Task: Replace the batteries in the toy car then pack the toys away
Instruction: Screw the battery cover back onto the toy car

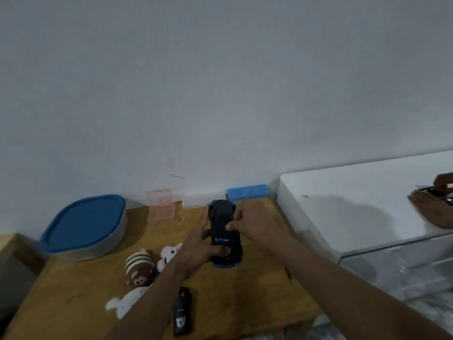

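Gripping toy car (221, 217) underside-up | black chassis, blue trim; left hand (198, 245) and right hand (255, 224) both clasp it

Reaches forward with both forearms. Cups toy car (221, 217) with left hand (196, 245), thumb across near end. Grips its right side with right hand (252, 224), fingers curled.

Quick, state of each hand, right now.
Left hand: holds the upturned black and blue plastic toy car, thumb across its near end.
Right hand: grips the same car's side, fingers curled on it.
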